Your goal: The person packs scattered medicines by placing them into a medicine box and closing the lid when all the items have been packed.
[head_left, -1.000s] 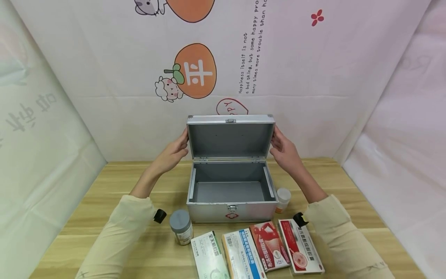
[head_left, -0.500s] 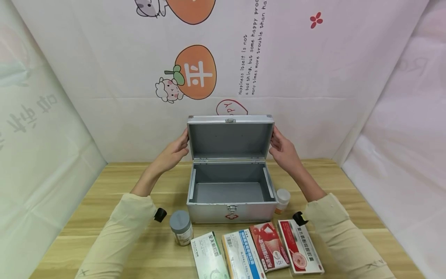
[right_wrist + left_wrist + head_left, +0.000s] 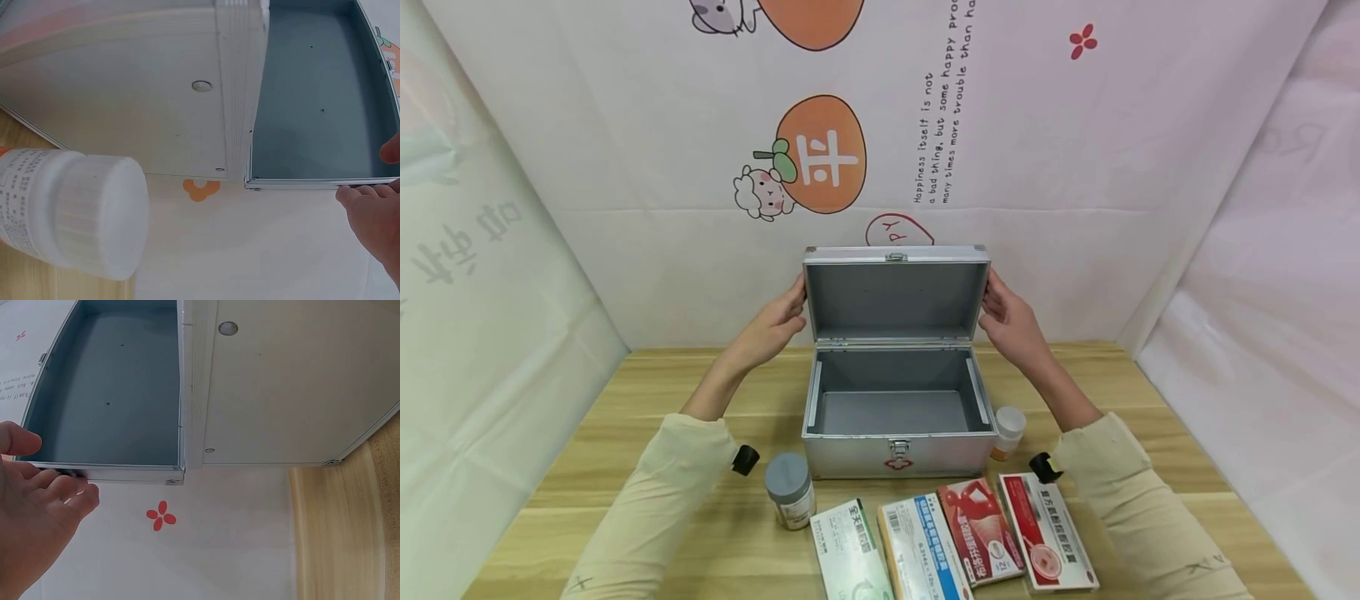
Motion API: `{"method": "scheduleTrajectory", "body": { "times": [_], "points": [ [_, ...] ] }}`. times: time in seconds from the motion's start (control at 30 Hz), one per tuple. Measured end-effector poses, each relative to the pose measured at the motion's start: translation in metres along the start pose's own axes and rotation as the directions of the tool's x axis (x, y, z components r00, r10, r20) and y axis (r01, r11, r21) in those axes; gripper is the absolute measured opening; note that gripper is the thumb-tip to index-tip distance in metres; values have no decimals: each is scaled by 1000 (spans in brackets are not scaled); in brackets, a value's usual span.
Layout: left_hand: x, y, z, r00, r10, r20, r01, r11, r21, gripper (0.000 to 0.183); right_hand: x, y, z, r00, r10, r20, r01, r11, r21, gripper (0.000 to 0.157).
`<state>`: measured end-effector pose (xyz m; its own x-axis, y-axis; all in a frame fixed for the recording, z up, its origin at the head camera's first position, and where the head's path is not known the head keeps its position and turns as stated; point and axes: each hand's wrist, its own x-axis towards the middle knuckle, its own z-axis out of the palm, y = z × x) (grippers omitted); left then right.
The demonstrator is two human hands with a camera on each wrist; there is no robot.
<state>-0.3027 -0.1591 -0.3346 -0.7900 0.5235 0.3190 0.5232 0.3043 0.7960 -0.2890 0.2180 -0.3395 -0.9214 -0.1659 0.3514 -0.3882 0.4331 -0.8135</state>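
Observation:
A silver first-aid case (image 3: 865,457) stands on the table with its lid (image 3: 897,300) raised upright. A red cross marks its front below the clasp, and the grey inside holds nothing. My left hand (image 3: 769,332) holds the lid's left side, fingers bent against the outer wall. On the opposite side my right hand (image 3: 1013,327) holds the lid the same way. Each wrist view has the thumb in front of the lid's edge and the fingers at its outer wall, beside the lid's grey interior (image 3: 119,387).
A grey-capped jar (image 3: 790,490) stands left of the case. A small white-capped bottle (image 3: 1008,432) is close on its right. In front lie a green-white medicine box (image 3: 852,550), a blue-white one (image 3: 925,546), a red one (image 3: 981,529) and a red-white one (image 3: 1048,533). Printed cloth (image 3: 1037,167) hangs behind.

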Motion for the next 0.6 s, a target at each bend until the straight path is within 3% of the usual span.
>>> {"method": "scheduleTrajectory", "body": {
  "times": [0.3,0.6],
  "points": [
    [-5,1,-1,1000,-1,-6,1,1000,16,67,-1,0,-1,1000,10,4,-10,1000,-2,72],
    [-13,-5,1,1000,27,-3,-26,992,120,65,-9,-2,-5,1000,-12,9,13,1000,-9,75]
  ]
}}
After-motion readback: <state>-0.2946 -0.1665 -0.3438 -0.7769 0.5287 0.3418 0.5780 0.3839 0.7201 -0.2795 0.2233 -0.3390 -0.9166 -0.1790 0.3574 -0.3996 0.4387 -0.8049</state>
